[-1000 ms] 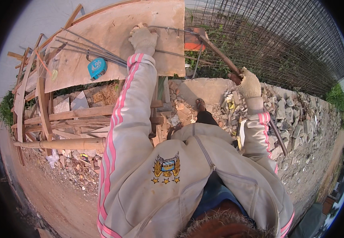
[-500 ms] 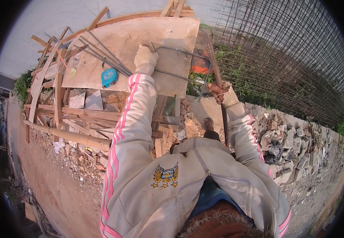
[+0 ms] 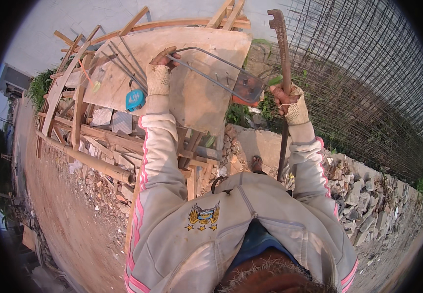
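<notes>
My gloved left hand (image 3: 161,68) is closed on one end of a grey steel rod bent into a long rectangle (image 3: 202,73), held over a worn plywood board (image 3: 206,107). My gloved right hand (image 3: 287,100) grips an upright rusty bending bar (image 3: 278,29) with a notched head. An orange object (image 3: 251,104) is partly visible under the far end of the bent rod, at the board's right edge. A blue tape measure (image 3: 134,99) lies on the board just left of my left arm, beside several straight steel rods (image 3: 127,68).
Timber offcuts (image 3: 55,107) and a bamboo pole (image 3: 89,161) surround the board's left side over rubble. Steel mesh panels (image 3: 358,73) stand at the right above weeds and a pile of broken concrete (image 3: 362,200). A pale wall (image 3: 74,22) runs behind.
My left hand has drawn the bent rod up off the board and leftward, and it now forms a closed-looking rectangle. The bar in my right hand has swung from slanting to upright.
</notes>
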